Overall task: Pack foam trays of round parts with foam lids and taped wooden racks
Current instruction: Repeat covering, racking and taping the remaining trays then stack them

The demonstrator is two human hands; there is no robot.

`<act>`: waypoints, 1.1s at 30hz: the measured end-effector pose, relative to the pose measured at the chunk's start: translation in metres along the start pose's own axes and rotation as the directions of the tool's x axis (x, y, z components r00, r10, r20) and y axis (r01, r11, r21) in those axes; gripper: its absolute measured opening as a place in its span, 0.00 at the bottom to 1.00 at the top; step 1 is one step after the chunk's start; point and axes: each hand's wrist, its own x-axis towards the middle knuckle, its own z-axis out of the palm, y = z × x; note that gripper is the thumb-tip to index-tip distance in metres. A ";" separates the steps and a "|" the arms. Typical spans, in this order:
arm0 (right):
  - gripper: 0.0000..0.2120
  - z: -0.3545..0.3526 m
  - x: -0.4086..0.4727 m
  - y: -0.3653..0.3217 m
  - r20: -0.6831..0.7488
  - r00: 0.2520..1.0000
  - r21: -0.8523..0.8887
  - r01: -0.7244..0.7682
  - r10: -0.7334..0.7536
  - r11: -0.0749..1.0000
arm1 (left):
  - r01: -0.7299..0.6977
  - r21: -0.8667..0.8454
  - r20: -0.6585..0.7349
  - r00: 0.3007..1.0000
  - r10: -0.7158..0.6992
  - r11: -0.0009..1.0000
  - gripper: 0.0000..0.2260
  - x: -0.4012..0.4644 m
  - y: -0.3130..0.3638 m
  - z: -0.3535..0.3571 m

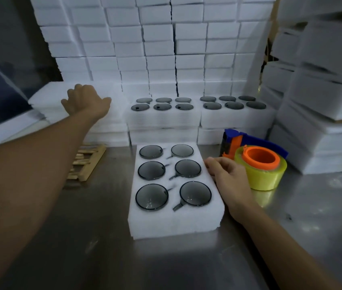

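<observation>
The foam tray (176,225) lies on the desk (94,258), long axis running away from the person. The right hand (226,174) rests loosely curled on the tray's right edge. The left hand (84,100), fingers curled over, reaches to the foam lids (115,118) stacked behind and left of the tray; whether it grips one is unclear.

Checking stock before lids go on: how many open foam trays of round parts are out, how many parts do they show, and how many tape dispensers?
Open foam trays: 3 (near tray, back-left tray, back-right tray)
Round parts: 18, 6 per tray
Tape dispensers: 1
Total: 22
</observation>
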 end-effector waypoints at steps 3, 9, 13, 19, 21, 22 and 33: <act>0.09 0.000 0.000 -0.001 -0.012 1.000 0.035 -0.018 0.018 0.999 | 0.010 -0.053 -0.039 0.999 -0.012 0.999 0.21 0.004 -0.003 0.004; 0.09 0.000 0.000 -0.001 -0.012 1.000 0.014 -0.016 0.017 1.000 | -0.245 0.145 -0.081 0.963 0.258 0.959 0.10 0.000 -0.008 -0.001; 0.10 -0.001 -0.001 -0.001 0.003 1.000 -0.010 -0.010 0.010 1.000 | -0.350 0.013 -0.189 0.919 0.346 0.937 0.06 -0.020 0.001 -0.018; 0.11 0.000 -0.002 -0.003 -0.002 1.000 0.002 -0.026 0.026 1.000 | -0.635 -0.283 -0.390 0.761 0.518 0.719 0.06 -0.123 0.008 -0.028; 0.10 -0.001 -0.002 -0.003 0.001 1.000 0.011 -0.031 0.031 0.999 | -0.650 -0.414 -0.338 0.760 0.555 0.637 0.09 -0.154 0.002 -0.026; 0.10 -0.001 -0.002 -0.003 0.004 0.999 0.021 -0.032 0.032 0.999 | -0.619 -0.486 -0.277 0.778 0.564 0.617 0.10 -0.167 -0.001 -0.025; 0.15 -0.007 -0.008 -0.011 0.166 0.986 0.257 -0.027 -0.017 0.966 | -0.424 -0.727 -0.042 0.813 0.581 0.540 0.07 -0.219 -0.020 -0.035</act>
